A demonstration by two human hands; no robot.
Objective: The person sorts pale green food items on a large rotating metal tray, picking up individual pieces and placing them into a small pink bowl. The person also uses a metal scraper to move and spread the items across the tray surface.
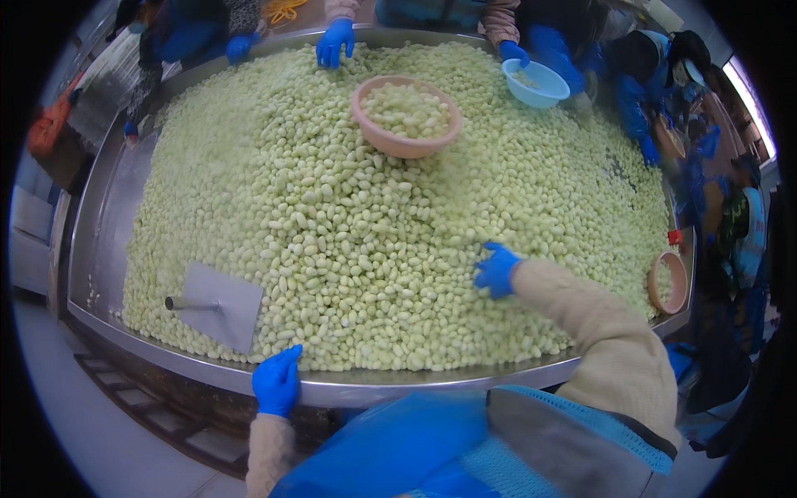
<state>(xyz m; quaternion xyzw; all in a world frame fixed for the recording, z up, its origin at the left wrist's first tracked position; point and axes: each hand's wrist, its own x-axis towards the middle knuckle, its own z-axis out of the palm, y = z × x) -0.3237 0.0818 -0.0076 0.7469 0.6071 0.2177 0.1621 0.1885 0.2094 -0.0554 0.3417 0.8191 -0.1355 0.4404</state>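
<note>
A wide layer of pale green, oval pieces, perhaps peeled beans or silkworm cocoons [348, 249], covers a large steel-rimmed table [373, 393]. My left hand [276, 381], in a blue glove, rests at the near rim, its fingers close together; whether it holds anything cannot be told. My right hand [497, 271], also blue-gloved, lies over the pieces right of the middle with its fingers spread, and nothing shows in it. Left of centre, near my left hand, a flat metal plate with a tubular handle [223, 306] lies on the pieces.
A pink bowl [405, 146] full of pieces sits towards the far side. A light-blue bowl [537, 93] is beside a co-worker's gloved hand; another pink bowl [683, 283] stands at the right edge. Several co-workers' gloved hands are around the far and right sides.
</note>
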